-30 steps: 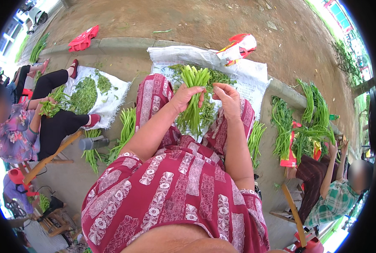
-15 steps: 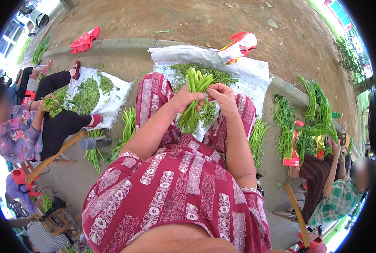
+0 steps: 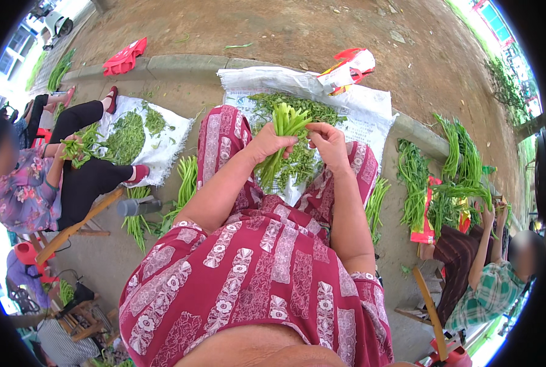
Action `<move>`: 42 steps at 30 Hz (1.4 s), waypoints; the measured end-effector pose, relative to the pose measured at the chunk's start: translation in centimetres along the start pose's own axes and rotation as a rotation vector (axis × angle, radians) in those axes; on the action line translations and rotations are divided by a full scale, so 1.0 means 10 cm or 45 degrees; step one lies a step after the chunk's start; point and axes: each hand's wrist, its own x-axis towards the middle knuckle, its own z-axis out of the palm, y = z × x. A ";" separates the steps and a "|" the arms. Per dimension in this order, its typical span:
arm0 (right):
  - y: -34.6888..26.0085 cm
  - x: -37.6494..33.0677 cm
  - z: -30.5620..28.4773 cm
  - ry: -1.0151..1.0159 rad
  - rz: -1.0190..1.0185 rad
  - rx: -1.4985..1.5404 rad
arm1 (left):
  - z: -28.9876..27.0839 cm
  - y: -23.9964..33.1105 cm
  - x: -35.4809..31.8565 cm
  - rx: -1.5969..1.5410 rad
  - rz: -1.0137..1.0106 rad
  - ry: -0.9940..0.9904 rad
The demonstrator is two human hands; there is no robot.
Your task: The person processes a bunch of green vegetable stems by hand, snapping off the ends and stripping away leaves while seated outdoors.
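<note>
Right hand (image 3: 330,145) has edged rightward, can't tell if it's pinching anything, left hand (image 3: 269,144) clutches mid-frame stems (image 3: 289,120)—probably picking-over, next pluck wants steadiness.

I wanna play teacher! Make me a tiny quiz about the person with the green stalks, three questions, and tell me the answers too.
1. Which hand is wrapped around the bunch of green stalks: A) left or B) right?
2. True or false: a co-worker in a green plaid shirt sits on the right side of the picture.
3. Fill in the color: leafy greens lie on a ____ sheet.

Key: 1. A, the left hand. 2. True. 3. White.
</note>
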 end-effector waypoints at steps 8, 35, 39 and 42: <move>-0.16 0.11 -0.07 -0.077 -0.518 -0.949 | -0.04 0.07 0.01 0.117 0.032 0.073; -0.14 0.29 -0.13 0.235 -0.676 -0.907 | 0.13 0.18 0.33 0.136 0.014 0.239; -0.27 0.41 -0.15 0.222 -0.681 -0.859 | 0.11 0.37 0.39 0.068 -0.029 0.207; -0.32 0.48 -0.18 0.215 -0.659 -0.824 | 0.06 0.48 0.45 0.050 0.006 0.123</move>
